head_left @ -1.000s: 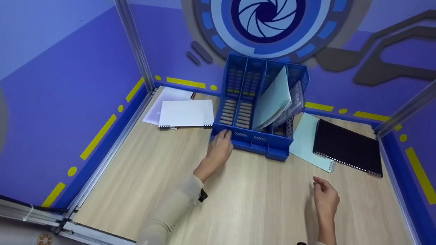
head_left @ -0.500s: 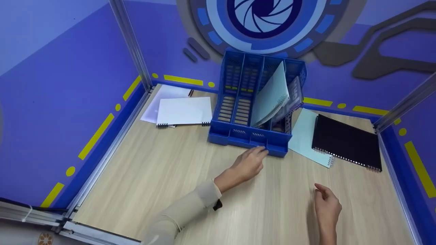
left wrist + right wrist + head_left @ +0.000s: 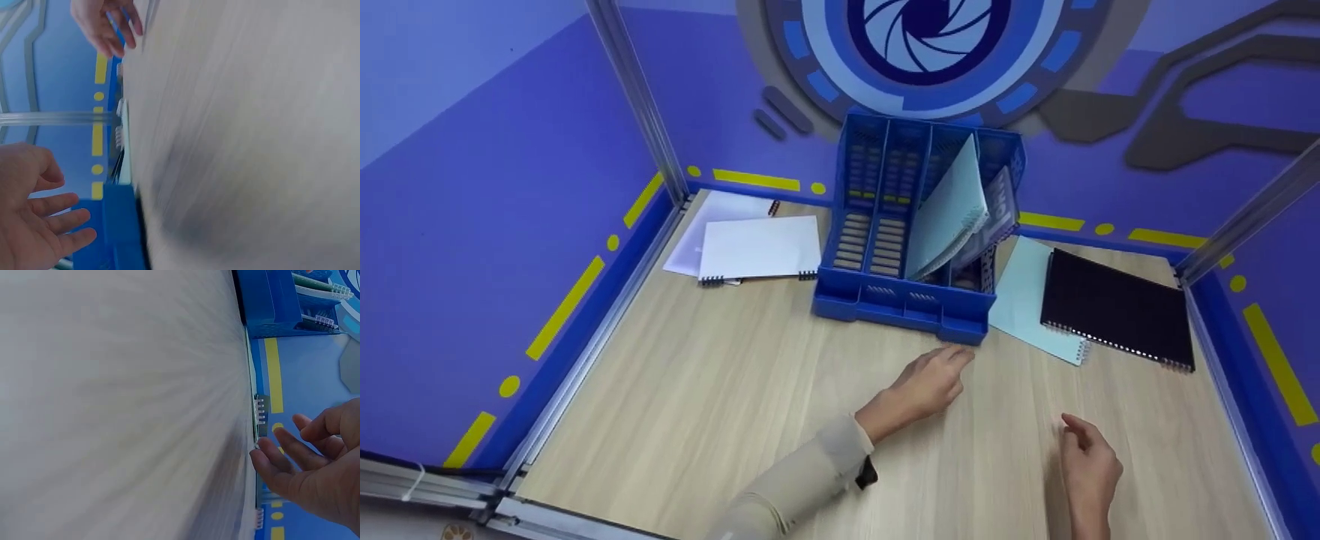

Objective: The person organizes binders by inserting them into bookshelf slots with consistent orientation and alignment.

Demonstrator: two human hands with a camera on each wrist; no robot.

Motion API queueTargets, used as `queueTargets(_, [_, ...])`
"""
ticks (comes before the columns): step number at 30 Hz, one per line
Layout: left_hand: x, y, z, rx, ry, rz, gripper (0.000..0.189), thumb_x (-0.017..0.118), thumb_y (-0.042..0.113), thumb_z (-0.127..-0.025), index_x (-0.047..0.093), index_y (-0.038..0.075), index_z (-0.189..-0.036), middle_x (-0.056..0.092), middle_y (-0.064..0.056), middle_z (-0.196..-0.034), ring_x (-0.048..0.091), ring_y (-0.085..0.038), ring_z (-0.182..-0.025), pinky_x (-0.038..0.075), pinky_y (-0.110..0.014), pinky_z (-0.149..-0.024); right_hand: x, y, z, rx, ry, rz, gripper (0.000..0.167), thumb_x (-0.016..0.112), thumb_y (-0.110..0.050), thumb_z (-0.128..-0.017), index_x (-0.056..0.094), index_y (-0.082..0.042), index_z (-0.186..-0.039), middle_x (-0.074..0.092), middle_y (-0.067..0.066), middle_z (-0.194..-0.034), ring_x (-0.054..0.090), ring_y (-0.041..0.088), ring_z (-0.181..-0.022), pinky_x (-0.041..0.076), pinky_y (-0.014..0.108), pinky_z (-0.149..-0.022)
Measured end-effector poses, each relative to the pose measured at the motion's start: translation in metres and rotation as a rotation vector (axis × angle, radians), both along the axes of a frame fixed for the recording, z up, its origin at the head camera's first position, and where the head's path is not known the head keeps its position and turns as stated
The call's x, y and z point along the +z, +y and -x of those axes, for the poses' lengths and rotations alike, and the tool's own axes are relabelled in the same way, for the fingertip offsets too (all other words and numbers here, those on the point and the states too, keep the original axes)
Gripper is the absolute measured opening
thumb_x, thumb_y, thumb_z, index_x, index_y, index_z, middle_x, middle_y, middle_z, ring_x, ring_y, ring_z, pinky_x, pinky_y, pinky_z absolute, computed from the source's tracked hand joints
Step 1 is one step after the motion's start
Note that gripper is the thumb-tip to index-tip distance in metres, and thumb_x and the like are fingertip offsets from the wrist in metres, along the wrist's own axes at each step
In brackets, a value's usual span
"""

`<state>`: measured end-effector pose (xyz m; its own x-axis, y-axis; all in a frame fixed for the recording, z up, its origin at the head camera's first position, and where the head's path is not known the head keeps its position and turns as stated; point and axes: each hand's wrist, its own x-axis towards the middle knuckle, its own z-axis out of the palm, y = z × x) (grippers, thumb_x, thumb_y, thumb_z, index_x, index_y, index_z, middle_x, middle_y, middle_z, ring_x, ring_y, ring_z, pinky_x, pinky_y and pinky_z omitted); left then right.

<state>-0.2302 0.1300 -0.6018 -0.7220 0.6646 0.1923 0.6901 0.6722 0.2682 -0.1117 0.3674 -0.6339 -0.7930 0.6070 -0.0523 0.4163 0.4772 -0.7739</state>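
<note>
My left hand (image 3: 926, 384) hovers over the table just in front of the blue file rack (image 3: 896, 304), fingers loosely bent around nothing. In the left wrist view that hand (image 3: 34, 214) shows its fingers spread and bare. To the right, my right hand (image 3: 1091, 469) hangs above the table near its front, also holding nothing; its fingers (image 3: 278, 464) look relaxed in the right wrist view. Inside the rack's right half, a pale green spiral notebook (image 3: 949, 214) leans beside a notebook with a clear, lettered cover (image 3: 996, 210). The rack's two left slots hold nothing.
Left of the rack, a white spiral notebook (image 3: 759, 249) overlaps a lilac one (image 3: 686, 244). On the right, a black spiral notebook (image 3: 1117, 311) lies partly over a mint green one (image 3: 1024, 300). Printed walls and metal posts (image 3: 634, 97) bound the table.
My left hand has left the rack's front left corner and moved right and toward me, to before the rack's right end. My right hand has drawn slightly nearer to me.
</note>
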Motion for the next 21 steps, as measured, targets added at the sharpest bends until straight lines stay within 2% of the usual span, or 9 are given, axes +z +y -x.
queueTargets(3, [-0.006,0.016,-0.002,-0.036,0.01,0.019,0.039,0.053,0.015,-0.102,0.058,0.011,-0.141,0.058,-0.005,-0.141,0.056,-0.016,-0.13,0.044,-0.026,-0.107,0.002,0.004,0.0,-0.004,0.01,-0.003,0.035,0.045,-0.008,-0.103,0.064,-0.002,-0.132,0.065,0.022,-0.13,0.062,0.035,-0.118,0.048,0.029,-0.088])
queueTargets(6, [-0.012,0.033,0.001,-0.069,0.015,0.061,0.038,0.05,0.017,-0.104,0.059,0.012,-0.14,0.059,-0.003,-0.14,0.058,-0.015,-0.128,0.044,-0.025,-0.105,0.004,0.006,-0.001,-0.015,0.01,0.011,0.035,0.045,-0.009,-0.104,0.063,-0.003,-0.134,0.065,0.019,-0.132,0.062,0.032,-0.119,0.047,0.033,-0.09])
queueTargets(11, [-0.018,0.053,0.011,-0.145,-0.031,0.12,0.038,0.047,0.019,-0.106,0.057,0.015,-0.142,0.058,-0.002,-0.141,0.057,-0.014,-0.128,0.044,-0.024,-0.105,0.002,0.003,-0.006,-0.046,0.051,0.054,0.033,0.047,-0.009,-0.104,0.065,-0.004,-0.132,0.067,0.016,-0.129,0.064,0.024,-0.114,0.044,0.013,-0.082])
queueTargets(13, [-0.017,0.06,0.017,-0.18,-0.055,0.142,0.038,0.047,0.02,-0.107,0.056,0.016,-0.144,0.057,-0.001,-0.143,0.055,-0.014,-0.13,0.042,-0.024,-0.107,0.0,0.001,-0.008,-0.053,0.096,0.104,0.033,0.047,-0.009,-0.104,0.065,-0.004,-0.131,0.068,0.016,-0.127,0.064,0.015,-0.11,0.044,0.006,-0.078])
queueTargets(15, [-0.015,0.066,0.024,-0.21,-0.085,0.167,0.039,0.049,0.021,-0.107,0.054,0.018,-0.146,0.054,0.0,-0.146,0.052,-0.013,-0.134,0.04,-0.024,-0.11,-0.002,-0.002,-0.011,-0.057,0.138,0.165,0.033,0.046,-0.009,-0.104,0.065,-0.004,-0.131,0.068,0.017,-0.127,0.064,0.006,-0.107,0.046,0.005,-0.079])
queueTargets(17, [-0.012,0.073,0.03,-0.245,-0.085,0.202,0.041,0.05,0.021,-0.107,0.052,0.018,-0.147,0.052,0.0,-0.148,0.051,-0.013,-0.135,0.039,-0.024,-0.11,-0.004,-0.004,-0.013,-0.065,0.17,0.221,0.033,0.045,-0.009,-0.105,0.065,-0.003,-0.13,0.067,0.019,-0.127,0.063,0.001,-0.104,0.048,0.007,-0.079])
queueTargets(21, [-0.007,0.093,0.041,-0.287,-0.075,0.258,0.043,0.05,0.021,-0.107,0.05,0.019,-0.149,0.05,0.0,-0.151,0.05,-0.014,-0.135,0.039,-0.025,-0.11,-0.005,-0.006,-0.017,-0.091,0.195,0.296,0.033,0.045,-0.009,-0.105,0.064,-0.001,-0.131,0.065,0.022,-0.129,0.065,0.004,-0.106,0.05,0.01,-0.082])
